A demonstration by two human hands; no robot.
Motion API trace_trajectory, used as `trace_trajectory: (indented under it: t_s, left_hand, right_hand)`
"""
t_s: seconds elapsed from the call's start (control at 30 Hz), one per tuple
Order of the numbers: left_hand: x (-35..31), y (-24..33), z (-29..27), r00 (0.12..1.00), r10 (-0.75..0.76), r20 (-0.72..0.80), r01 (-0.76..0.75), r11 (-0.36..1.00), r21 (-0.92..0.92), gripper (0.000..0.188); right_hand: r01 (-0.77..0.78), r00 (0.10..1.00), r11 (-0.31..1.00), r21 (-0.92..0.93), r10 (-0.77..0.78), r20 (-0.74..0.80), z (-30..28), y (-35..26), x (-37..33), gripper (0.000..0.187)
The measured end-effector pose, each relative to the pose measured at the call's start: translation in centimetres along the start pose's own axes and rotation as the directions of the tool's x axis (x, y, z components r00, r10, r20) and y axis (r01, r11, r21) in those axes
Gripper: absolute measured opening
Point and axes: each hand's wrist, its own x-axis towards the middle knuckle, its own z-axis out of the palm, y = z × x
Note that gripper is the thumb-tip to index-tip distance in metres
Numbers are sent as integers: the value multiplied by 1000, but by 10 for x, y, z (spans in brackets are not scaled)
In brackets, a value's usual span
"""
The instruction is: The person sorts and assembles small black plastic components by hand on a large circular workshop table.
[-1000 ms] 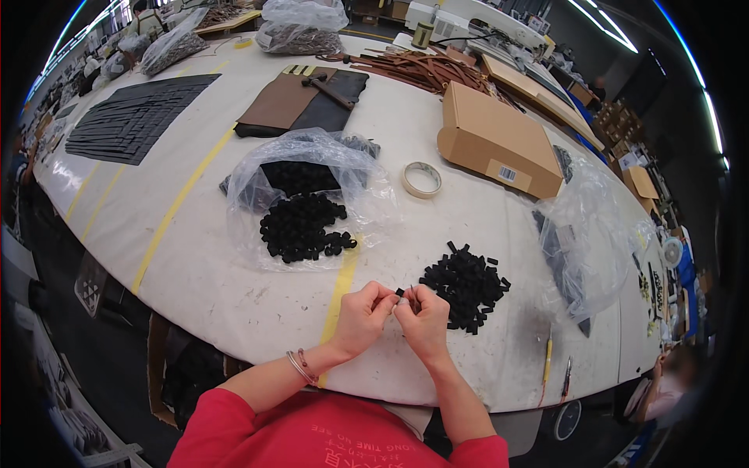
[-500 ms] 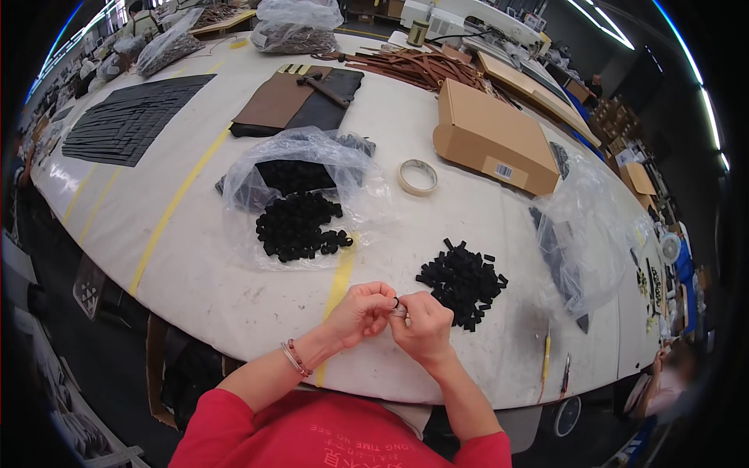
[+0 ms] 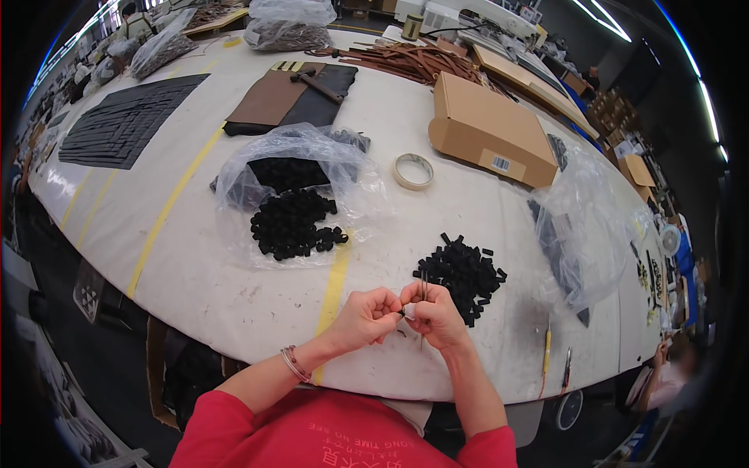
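tweezers now in fuller view

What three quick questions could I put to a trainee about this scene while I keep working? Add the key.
1. Multiple choice: which hand grips the slim metal tool? A, left; B, right; C, neither.
2. True or false: the tape roll lies on the table beside the cardboard box.
3. Name it: which tool lies across the brown sheet and the black sheet?

Key:
1. B, the right hand.
2. True.
3. A hammer.
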Motion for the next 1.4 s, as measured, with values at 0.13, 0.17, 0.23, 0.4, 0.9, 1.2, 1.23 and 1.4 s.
trace_trajectory:
  t_s: [0.13, 0.17, 0.23, 0.4, 0.9, 1.2, 1.23, 1.4]
  left_hand:
    - [0, -2, -2, 1000, -5, 10, 5, 999, -34, 2]
    - [0, -3, -3, 1000, 8, 11, -8, 1000, -19, 2]
    - [1, -6, -3, 1000, 20, 12, -20, 1000, -4, 3]
    - [5, -16, 5, 789, 615, -19, -450, 598, 663, 4]
    - [14, -4, -14, 964, -265, -6, 223, 822, -524, 8]
    - [12, 1, -13, 946, -319, 58, 297, 784, -544, 11]
    - [12, 1, -13, 939, -338, 63, 318, 781, -537, 11]
    - [12, -5, -19, 919, -347, 186, 390, 739, -549, 12]
  right_hand:
    - [-74, 987, 997, -22, 76, 140, -7, 3, 0, 8]
    - [-92, 981, 995, -46, 99, 168, -7, 4, -1, 8]
    - [-78, 982, 993, -87, 92, 166, -8, 6, -1, 8]
    - [271, 953, 842, -466, -304, 6, 8, 16, 2, 8]
    - [1, 999, 881, -473, 15, 29, 6, 3, -16, 14]
    - [64, 993, 845, -531, 2, 122, 3, 4, -15, 13]
    - [90, 988, 849, -521, -10, 154, 2, 5, -15, 13]
    - [115, 977, 812, -572, 10, 211, 6, -6, -18, 13]
